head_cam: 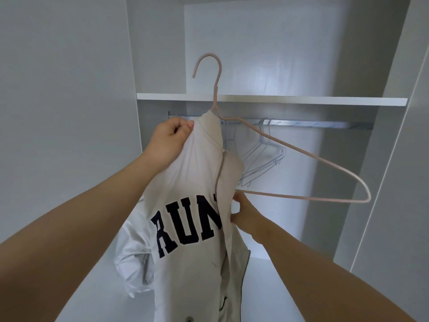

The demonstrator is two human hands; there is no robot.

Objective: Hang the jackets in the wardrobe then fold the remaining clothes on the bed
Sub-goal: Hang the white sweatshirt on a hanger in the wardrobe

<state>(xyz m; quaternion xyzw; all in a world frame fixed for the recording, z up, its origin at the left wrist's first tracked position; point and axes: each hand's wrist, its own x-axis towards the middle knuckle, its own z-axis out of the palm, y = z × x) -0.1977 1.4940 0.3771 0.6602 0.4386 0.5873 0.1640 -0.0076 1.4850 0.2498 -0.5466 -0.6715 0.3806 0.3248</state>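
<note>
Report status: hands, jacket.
Left hand pinches cream zip-up jacket at shoulder. Right hand holds front edge. Pink wire hanger half in, one arm bare. Not on metal rail yet.

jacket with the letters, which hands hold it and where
The left hand pinches the cream jacket at the shoulder beside the collar; the right hand grips its front edge near the lower bar of the hanger.

Left arm: bare, extended up from the lower left. Left hand (171,138): fingers curled, the jacket (190,182) pinched beside its collar. Right arm: bare, extended up from the lower right. Right hand (246,214): held lower than the left, fingers curled on the jacket's open front edge, fingertips partly hidden by cloth.
</note>
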